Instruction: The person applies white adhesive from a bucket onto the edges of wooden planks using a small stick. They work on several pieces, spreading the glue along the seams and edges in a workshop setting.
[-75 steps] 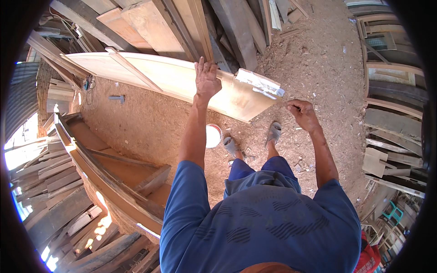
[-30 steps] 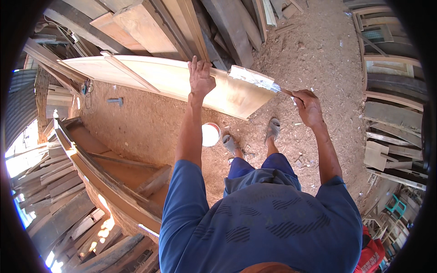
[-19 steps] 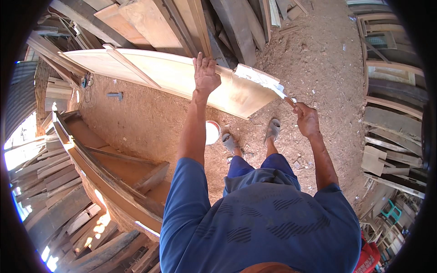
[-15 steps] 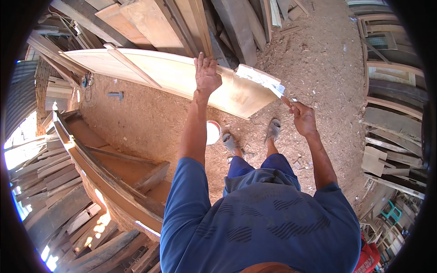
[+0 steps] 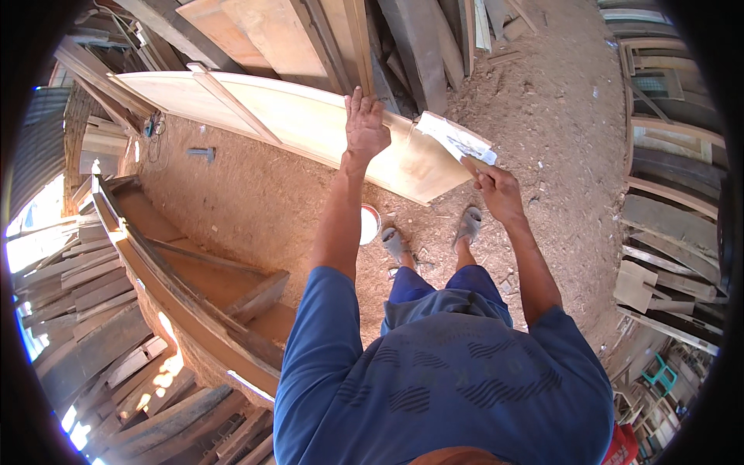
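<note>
A long, pale wooden panel (image 5: 310, 116) with a curved upper edge stands on its side in front of me. My left hand (image 5: 366, 128) lies on its top edge, fingers stretched out over it. At the panel's right end is a strip covered in white (image 5: 453, 139), with greyish streaks. My right hand (image 5: 502, 190) is closed round a flat, brown-handled tool (image 5: 473, 164), its front end against the white strip. Whether it is a brush or a putty knife I cannot make out. A round tub with white contents (image 5: 370, 223) stands on the ground below the panel, beside my feet.
A thin batten (image 5: 232, 102) crosses the panel's left part. Planks and boards (image 5: 271, 39) lean behind it. To the left is a long wooden frame (image 5: 194, 298); a blue-grey tool (image 5: 201, 153) lies on the ground. Stacked frames (image 5: 674, 209) line the right side.
My right hand has moved left and slightly up with the tool, toward the white strip. My left hand stays on the panel's top edge; the whole view has shifted slightly.
</note>
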`<control>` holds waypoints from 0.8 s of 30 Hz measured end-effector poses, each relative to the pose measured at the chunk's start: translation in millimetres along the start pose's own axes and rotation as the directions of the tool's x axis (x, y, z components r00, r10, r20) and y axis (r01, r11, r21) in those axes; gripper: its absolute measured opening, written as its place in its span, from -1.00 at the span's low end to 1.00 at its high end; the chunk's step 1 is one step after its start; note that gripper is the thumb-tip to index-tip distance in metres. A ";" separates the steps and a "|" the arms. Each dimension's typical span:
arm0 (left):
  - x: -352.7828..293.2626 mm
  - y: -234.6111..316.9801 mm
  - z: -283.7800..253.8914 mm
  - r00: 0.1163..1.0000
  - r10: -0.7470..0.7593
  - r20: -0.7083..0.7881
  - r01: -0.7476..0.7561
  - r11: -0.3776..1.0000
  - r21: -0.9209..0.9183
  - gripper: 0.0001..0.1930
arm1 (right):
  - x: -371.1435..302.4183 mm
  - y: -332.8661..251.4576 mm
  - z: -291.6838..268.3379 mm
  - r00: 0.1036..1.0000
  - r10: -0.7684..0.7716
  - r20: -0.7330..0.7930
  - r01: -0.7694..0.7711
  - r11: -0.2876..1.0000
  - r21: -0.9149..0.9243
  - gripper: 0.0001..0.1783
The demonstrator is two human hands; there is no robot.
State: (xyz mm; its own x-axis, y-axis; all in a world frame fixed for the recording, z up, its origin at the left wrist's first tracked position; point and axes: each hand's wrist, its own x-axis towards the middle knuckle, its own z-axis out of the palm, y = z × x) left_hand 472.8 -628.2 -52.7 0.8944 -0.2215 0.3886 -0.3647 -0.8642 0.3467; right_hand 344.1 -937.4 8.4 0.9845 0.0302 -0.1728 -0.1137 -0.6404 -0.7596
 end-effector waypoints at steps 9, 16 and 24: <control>-1.9 0.1 -4.3 1.000 -0.010 0.025 0.010 1.000 0.000 -0.54 | 9.9 -3.5 -4.2 0.997 0.035 0.063 -0.035 0.999 -0.014 -0.76; -1.2 -0.1 0.6 1.000 0.009 0.011 -0.009 1.000 0.010 -0.51 | 7.6 -8.9 5.6 0.998 -0.063 0.008 0.063 0.998 0.002 -0.80; -4.4 -4.6 -5.3 1.000 0.001 0.022 -0.001 1.000 0.011 -0.49 | 41.0 104.5 -30.9 0.763 0.504 -0.406 0.011 0.618 0.786 -0.84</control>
State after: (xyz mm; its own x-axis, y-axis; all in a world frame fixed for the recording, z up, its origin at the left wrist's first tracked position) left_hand 469.1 -620.9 -51.5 0.8996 -0.2326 0.3696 -0.3630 -0.8688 0.3368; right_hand 376.7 -1026.8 -58.6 0.7477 -0.6110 -0.2600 -0.1649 0.2084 -0.9640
